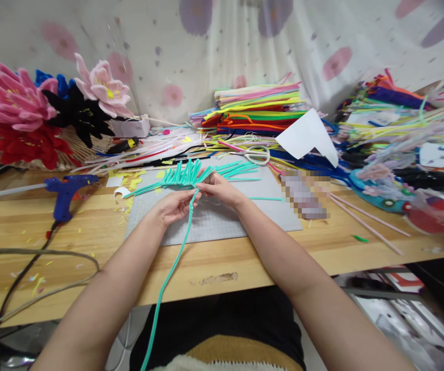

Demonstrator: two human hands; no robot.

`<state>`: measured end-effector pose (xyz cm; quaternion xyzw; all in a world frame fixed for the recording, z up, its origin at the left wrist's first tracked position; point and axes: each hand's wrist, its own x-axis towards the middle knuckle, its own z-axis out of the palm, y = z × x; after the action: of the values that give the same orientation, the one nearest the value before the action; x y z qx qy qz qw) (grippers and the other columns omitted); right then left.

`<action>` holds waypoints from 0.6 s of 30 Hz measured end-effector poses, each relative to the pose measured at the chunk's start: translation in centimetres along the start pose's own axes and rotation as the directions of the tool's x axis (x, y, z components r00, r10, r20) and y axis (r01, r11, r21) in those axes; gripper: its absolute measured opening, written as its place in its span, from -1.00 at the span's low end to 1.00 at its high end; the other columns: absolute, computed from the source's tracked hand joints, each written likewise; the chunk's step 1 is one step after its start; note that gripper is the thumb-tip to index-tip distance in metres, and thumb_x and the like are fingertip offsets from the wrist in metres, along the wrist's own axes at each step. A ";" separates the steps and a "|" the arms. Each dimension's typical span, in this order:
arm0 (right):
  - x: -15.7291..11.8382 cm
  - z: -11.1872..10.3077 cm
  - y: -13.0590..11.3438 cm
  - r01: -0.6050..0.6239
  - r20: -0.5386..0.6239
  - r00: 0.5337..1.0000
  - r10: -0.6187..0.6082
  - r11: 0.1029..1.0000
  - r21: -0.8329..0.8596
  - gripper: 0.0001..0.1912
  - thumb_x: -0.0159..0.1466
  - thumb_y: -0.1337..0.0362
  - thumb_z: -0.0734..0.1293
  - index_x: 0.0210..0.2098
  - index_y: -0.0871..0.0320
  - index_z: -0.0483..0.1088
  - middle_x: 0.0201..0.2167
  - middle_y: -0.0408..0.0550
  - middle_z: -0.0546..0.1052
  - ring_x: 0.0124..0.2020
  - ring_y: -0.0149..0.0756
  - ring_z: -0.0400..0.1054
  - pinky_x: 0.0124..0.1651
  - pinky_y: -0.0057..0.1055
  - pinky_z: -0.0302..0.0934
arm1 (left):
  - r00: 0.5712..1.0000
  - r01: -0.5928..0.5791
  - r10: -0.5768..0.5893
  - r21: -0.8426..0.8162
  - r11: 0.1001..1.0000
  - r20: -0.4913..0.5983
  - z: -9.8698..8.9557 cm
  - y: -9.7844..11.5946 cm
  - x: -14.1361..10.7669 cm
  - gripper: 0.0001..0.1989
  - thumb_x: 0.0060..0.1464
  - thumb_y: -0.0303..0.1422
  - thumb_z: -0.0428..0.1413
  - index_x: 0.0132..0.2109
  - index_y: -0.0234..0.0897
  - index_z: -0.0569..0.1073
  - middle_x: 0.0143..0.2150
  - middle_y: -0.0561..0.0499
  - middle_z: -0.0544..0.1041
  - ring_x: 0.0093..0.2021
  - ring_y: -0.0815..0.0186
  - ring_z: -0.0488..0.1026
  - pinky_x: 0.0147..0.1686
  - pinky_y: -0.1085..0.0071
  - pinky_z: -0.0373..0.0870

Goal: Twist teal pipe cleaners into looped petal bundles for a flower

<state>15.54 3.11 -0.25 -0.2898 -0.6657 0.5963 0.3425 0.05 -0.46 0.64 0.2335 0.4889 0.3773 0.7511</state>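
A long teal pipe cleaner (174,264) hangs from my fingers over the table's front edge towards my lap. My left hand (177,206) pinches it near its upper end. Close against it, my right hand (217,188) has thumb and fingers pressed together on the teal piece. Just beyond both hands, a row of bent teal pipe cleaners (181,174) fans out, with straight ends spreading to the left and right. Underneath lies a grey cutting mat (272,219). One loose teal stem (264,199) rests on the mat, right of my right wrist.
A blue glue gun (65,196) with cables lies left. Fuzzy flowers (16,100) stand back left. Scissors (258,154), white paper (302,135) and stacked coloured pipe cleaners (260,111) are behind the mat. Pink stems (368,221) and a plastic bag (438,208) lie right.
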 end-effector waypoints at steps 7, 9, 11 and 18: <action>-0.1 0.0 -0.4 -0.007 0.011 1.000 0.007 0.999 -0.042 -0.71 0.07 0.12 0.34 -0.43 0.15 0.16 -0.75 -0.31 0.23 -0.70 -0.57 -0.03 -0.63 -0.55 -0.18 | 0.998 -0.052 0.051 0.061 0.997 0.024 -0.2 -0.2 0.3 -0.83 0.02 -0.56 0.03 -0.47 -0.39 0.47 -0.51 0.00 0.50 -0.57 0.55 0.38 -0.57 0.71 0.33; -0.1 0.1 -0.6 -0.011 0.008 1.000 0.012 0.999 -0.051 -0.70 0.06 0.12 0.35 -0.42 0.15 0.16 -0.76 -0.33 0.21 -0.71 -0.56 -0.03 -0.63 -0.54 -0.18 | 0.997 -0.075 0.073 0.098 0.992 0.021 -0.2 -0.2 0.3 -0.84 0.00 -0.56 0.04 -0.48 -0.38 0.47 -0.51 0.00 0.49 -0.57 0.54 0.38 -0.57 0.71 0.33; -0.2 0.1 -0.8 -0.012 -0.005 1.000 0.012 0.999 -0.032 -0.67 0.05 0.12 0.36 -0.37 0.14 0.16 -0.75 -0.34 0.22 -0.71 -0.56 -0.01 -0.63 -0.55 -0.16 | 0.995 -0.101 0.100 0.133 0.986 0.017 -0.1 -0.2 0.1 -0.86 -0.03 -0.55 0.06 -0.49 -0.39 0.47 -0.52 0.00 0.48 -0.57 0.54 0.37 -0.57 0.70 0.33; 0.1 0.4 -0.2 -0.002 0.019 1.000 0.003 0.999 -0.047 -0.67 0.03 0.09 0.36 -0.48 0.17 0.17 -0.71 -0.29 0.26 -0.67 -0.57 0.03 -0.61 -0.55 -0.10 | 0.966 -0.239 0.256 0.240 0.941 -0.041 0.9 -0.8 -0.2 -0.87 -0.10 -0.55 0.08 -0.56 -0.42 0.44 -0.61 0.02 0.43 -0.60 0.50 0.34 -0.50 0.56 0.36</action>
<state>15.12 2.95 -0.08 -0.2929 -0.6824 0.5838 0.3283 1.06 -1.07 0.52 0.3659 0.5229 0.4169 0.6472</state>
